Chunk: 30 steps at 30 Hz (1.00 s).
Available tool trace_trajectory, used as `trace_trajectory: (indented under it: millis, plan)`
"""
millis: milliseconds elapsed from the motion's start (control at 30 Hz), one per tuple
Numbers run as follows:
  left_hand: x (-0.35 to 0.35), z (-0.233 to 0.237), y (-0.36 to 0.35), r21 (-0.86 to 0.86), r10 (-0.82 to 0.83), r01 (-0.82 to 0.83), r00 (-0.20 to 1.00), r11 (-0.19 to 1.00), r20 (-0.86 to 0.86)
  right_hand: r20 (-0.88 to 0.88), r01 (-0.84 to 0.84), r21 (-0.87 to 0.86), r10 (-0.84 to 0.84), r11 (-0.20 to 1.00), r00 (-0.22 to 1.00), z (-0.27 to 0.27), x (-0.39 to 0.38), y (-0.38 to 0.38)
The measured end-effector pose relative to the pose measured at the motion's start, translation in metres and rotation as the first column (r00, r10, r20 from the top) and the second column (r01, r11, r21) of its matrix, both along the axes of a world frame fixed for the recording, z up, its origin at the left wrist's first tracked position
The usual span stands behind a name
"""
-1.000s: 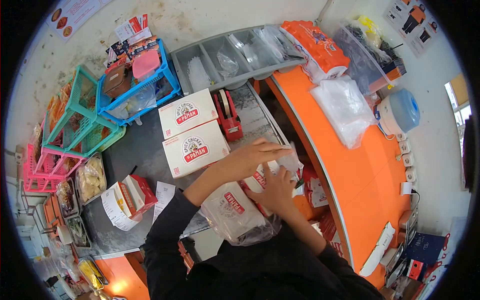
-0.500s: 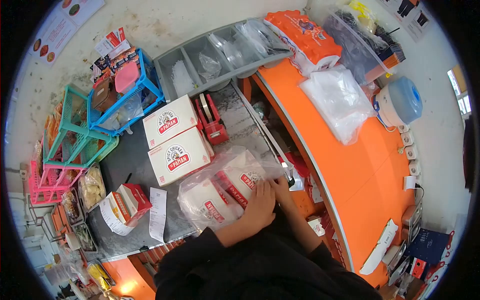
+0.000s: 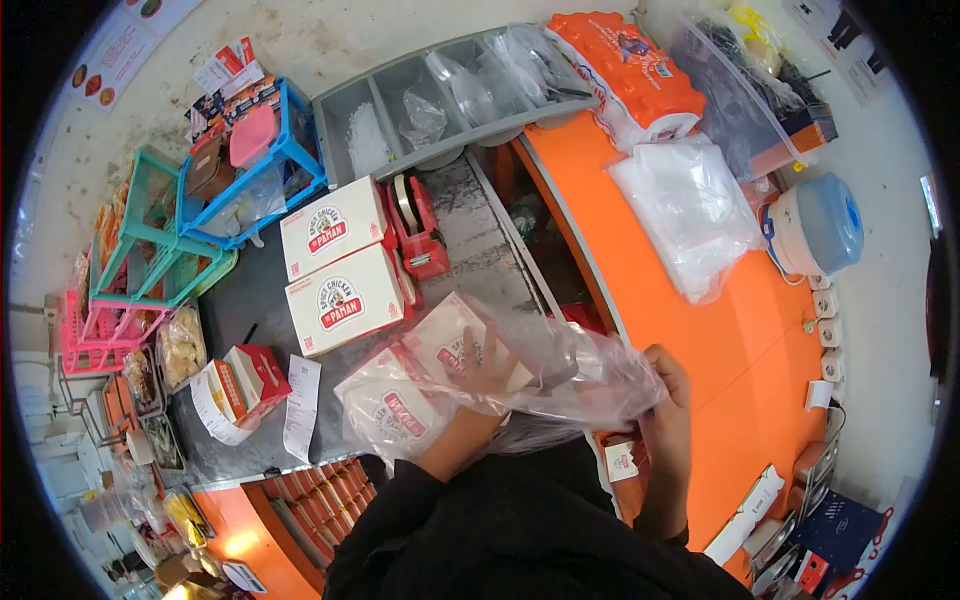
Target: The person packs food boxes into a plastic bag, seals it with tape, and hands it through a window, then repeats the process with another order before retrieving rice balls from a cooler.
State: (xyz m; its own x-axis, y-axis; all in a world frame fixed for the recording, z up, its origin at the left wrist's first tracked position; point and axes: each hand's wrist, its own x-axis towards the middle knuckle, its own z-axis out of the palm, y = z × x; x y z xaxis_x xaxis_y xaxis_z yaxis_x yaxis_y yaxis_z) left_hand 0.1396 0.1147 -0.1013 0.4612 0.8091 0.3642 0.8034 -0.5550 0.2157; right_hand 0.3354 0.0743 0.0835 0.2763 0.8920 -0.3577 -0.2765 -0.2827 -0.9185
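Observation:
Two white-and-red printed food boxes sit in a clear plastic bag (image 3: 570, 375) on the dark counter. The nearer box (image 3: 385, 420) lies left of the other box (image 3: 450, 330). My left hand (image 3: 480, 375) rests at the boxes with its fingers spread, seen through the plastic. Out to the right, my right hand (image 3: 665, 390) pinches the bag's edge and stretches the plastic away from the boxes. Behind them are two closed "Spicy Chicken" boxes, one farther back (image 3: 330, 230) and one nearer (image 3: 345, 300), beside a red tape dispenser (image 3: 420, 230).
A grey divided tray (image 3: 385, 150) holds plastic items at the back. Left are a receipt (image 3: 301, 410), a small red-and-white box (image 3: 255, 375) and blue (image 3: 285, 190) and green baskets (image 3: 160, 255). Clear bags (image 3: 685, 210) lie on the orange counter (image 3: 740, 380).
My right hand has moved right, drawing the bag's open end out with it. My left hand has shifted slightly left, its fingers now spread behind the plastic.

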Motion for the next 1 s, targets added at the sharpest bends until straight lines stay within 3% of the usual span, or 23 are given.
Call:
trace_trajectory:
  millis: [33,67,100,133,167,200,267,300,333,367,400,467,500,533,600,633,667,733,800,900,933,967,1000]
  plan:
    - [0.001,0.0,0.0,0.081,0.016,-0.018,1.0,0.997,0.024,0.181,-0.035,0.103,0.015,0.994,0.983,0.012,0.003,-0.004]
    - [0.002,0.002,-0.004,0.09,0.034,-0.036,0.999,0.995,0.023,0.18,-0.052,0.111,0.032,0.992,0.983,0.018,0.013,-0.002]
    - [0.003,0.016,-0.009,-0.049,0.024,-0.027,0.998,0.998,-0.061,0.42,-0.326,0.043,0.279,0.944,0.864,0.021,0.027,0.002]
    - [0.002,0.033,-0.012,-0.185,0.013,-0.038,0.99,0.982,-0.137,0.617,-0.557,-0.082,0.481,0.827,0.623,0.028,0.032,0.012]
    - [-0.001,0.055,-0.013,-0.261,0.007,-0.013,1.0,0.965,-0.022,0.627,-0.592,-0.067,0.495,0.803,0.601,0.048,0.03,0.025]
    - [-0.009,0.081,-0.017,-0.248,0.048,-0.052,0.999,0.967,-0.023,0.792,-0.676,-0.004,0.415,0.737,0.448,0.077,0.026,0.037]
    - [-0.033,0.132,-0.026,-0.675,0.161,0.179,0.898,0.716,0.409,0.821,-0.722,0.216,0.277,0.658,0.498,0.097,0.009,0.069]
    - [-0.046,0.151,-0.026,-0.666,0.179,0.16,0.894,0.729,0.411,0.685,-0.65,0.373,0.277,0.662,0.674,0.103,-0.008,0.092]
    - [-0.059,0.168,-0.023,-0.402,0.114,0.015,0.949,0.915,0.295,0.698,-0.701,0.431,0.283,0.567,0.658,0.091,-0.032,0.12]
    - [-0.07,0.179,-0.02,-0.073,0.1,-0.09,0.983,0.993,0.151,0.712,-0.743,0.483,0.286,0.463,0.642,0.068,-0.061,0.151]
    - [-0.077,0.185,-0.017,-0.059,0.121,-0.114,0.981,0.992,0.152,0.804,-0.861,0.397,0.332,0.318,0.494,0.053,-0.094,0.174]
    - [-0.092,0.196,-0.008,0.317,0.328,-0.316,0.944,0.894,0.017,0.875,-0.98,0.178,0.443,0.085,0.197,-0.013,-0.156,0.209]
    - [-0.097,0.213,0.0,0.102,0.35,-0.349,0.937,0.931,0.017,0.936,-0.978,0.195,0.283,0.072,0.208,-0.046,-0.184,0.218]
    - [-0.105,0.195,0.004,0.117,0.369,-0.369,0.929,0.922,0.022,0.969,-0.976,0.212,0.117,0.056,0.218,-0.069,-0.203,0.222]
    - [-0.124,0.154,0.006,-0.306,0.423,-0.42,0.904,0.854,-0.061,0.991,-0.99,0.134,0.012,0.038,0.135,-0.08,-0.217,0.218]
    - [-0.133,0.152,-0.002,-0.261,0.261,-0.294,0.953,0.919,-0.154,0.994,-0.996,0.062,-0.091,0.057,0.056,-0.082,-0.222,0.218]
    - [-0.137,0.149,-0.01,-0.261,0.278,-0.31,0.948,0.914,-0.153,0.994,-0.997,0.061,-0.09,0.04,0.057,-0.085,-0.221,0.217]
    - [-0.137,0.162,-0.026,-0.43,0.154,-0.114,0.986,0.895,0.059,0.997,-0.997,-0.066,0.031,-0.03,-0.067,-0.078,-0.211,0.209]
    - [-0.135,0.171,-0.034,-0.465,0.184,-0.107,0.975,0.879,0.124,0.998,-0.998,-0.048,0.037,-0.052,-0.05,-0.079,-0.218,0.211]
    - [-0.136,0.172,-0.034,-0.456,0.165,-0.076,0.973,0.887,0.159,0.997,-0.987,-0.067,0.057,0.145,-0.059,-0.07,-0.232,0.203]
    - [-0.138,0.174,-0.028,-0.314,0.052,-0.022,0.995,0.949,0.087,0.997,-0.987,-0.065,0.057,0.15,-0.057,-0.069,-0.238,0.201]
    - [-0.14,0.174,-0.024,-0.17,-0.055,0.054,0.998,0.984,0.0,0.976,-0.962,-0.194,0.142,0.193,-0.168,-0.062,-0.242,0.199]
    - [-0.141,0.167,-0.022,-0.169,-0.069,0.068,0.998,0.983,0.001,0.934,-0.919,-0.322,0.232,0.228,-0.27,-0.057,-0.245,0.198]
